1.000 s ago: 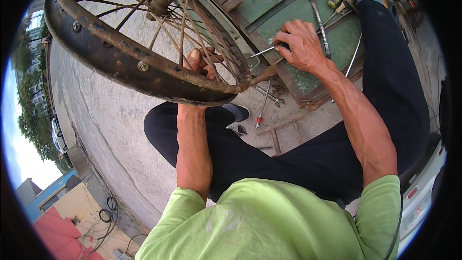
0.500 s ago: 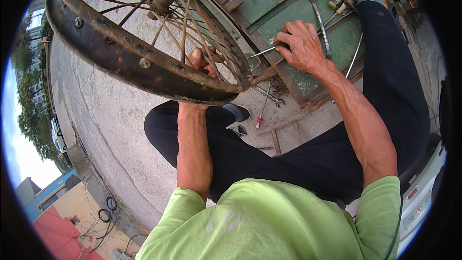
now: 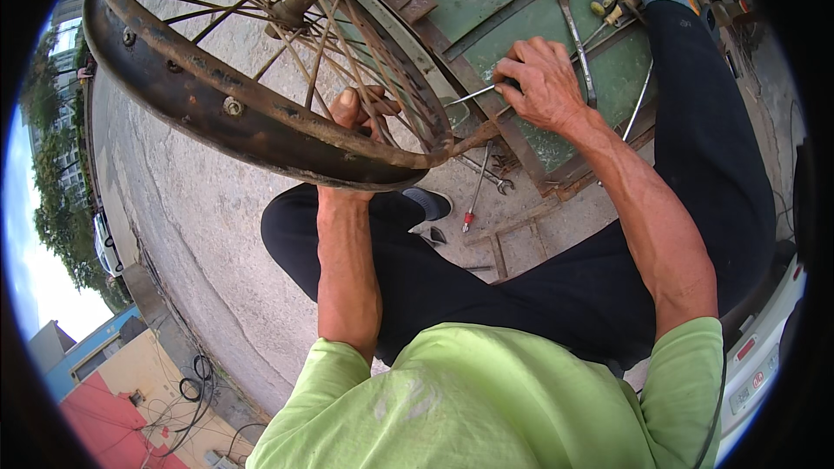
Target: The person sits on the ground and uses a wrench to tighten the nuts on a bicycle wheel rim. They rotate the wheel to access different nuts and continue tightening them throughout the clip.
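Observation:
A rusty spoked wheel (image 3: 187, 95) fills the upper left, its dark rim tilted towards me. My left hand (image 3: 360, 108) reaches behind the near rim, thumb up and fingers curled round a spoke (image 3: 314, 65); the rim hides its wrist. In my right hand (image 3: 543, 82) is a thin-shafted screwdriver (image 3: 473, 96), pinched by what looks like a dark handle. Its tip points left at the inner side of the rim; whether it touches I cannot tell. My right hand is over the edge of a green metal panel (image 3: 486, 48).
On the panel lie a long wrench (image 3: 573, 35) and a yellow-handled screwdriver (image 3: 605, 0). Below, on the concrete, are an open-end wrench (image 3: 502, 182) and a red-handled tool (image 3: 469, 220). A rusty frame piece (image 3: 499, 252) lies near my legs. Cables (image 3: 195, 382) trail at lower left.
The wheel has turned a little, its rim nuts shifting left and slightly up. My left hand has gone slightly left with it. My right hand and the screwdriver have barely moved.

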`<state>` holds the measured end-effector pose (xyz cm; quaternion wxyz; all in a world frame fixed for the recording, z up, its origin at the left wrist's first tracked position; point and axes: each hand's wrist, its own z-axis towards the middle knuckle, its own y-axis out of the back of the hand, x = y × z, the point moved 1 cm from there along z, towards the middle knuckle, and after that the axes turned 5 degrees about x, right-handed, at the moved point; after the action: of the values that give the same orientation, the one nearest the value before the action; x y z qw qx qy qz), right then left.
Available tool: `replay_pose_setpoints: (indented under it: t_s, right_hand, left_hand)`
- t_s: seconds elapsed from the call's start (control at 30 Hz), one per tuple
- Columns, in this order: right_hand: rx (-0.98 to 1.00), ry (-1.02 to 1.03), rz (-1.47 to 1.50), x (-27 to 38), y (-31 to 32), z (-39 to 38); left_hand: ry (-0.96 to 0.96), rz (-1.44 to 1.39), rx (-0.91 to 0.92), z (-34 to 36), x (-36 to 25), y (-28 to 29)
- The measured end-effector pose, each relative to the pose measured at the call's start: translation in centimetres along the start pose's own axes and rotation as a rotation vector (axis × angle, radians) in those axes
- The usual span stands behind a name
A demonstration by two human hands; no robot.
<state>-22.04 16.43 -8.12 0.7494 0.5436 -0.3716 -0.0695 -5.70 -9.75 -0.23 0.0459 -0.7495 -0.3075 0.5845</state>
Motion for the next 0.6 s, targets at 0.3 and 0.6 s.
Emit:
replay_pose_setpoints:
  t_s: [0.3,0.6]
  right_hand:
    - [0.010,-0.007,-0.001,-0.1,0.0,0.0]
    - [0.012,0.001,0.007,0.1,0.0,0.1]
  left_hand:
    - [-0.039,0.084,-0.025,-0.3,-1.4,-1.4]
    - [-0.101,0.093,-0.028,-1.2,-2.9,-2.6]
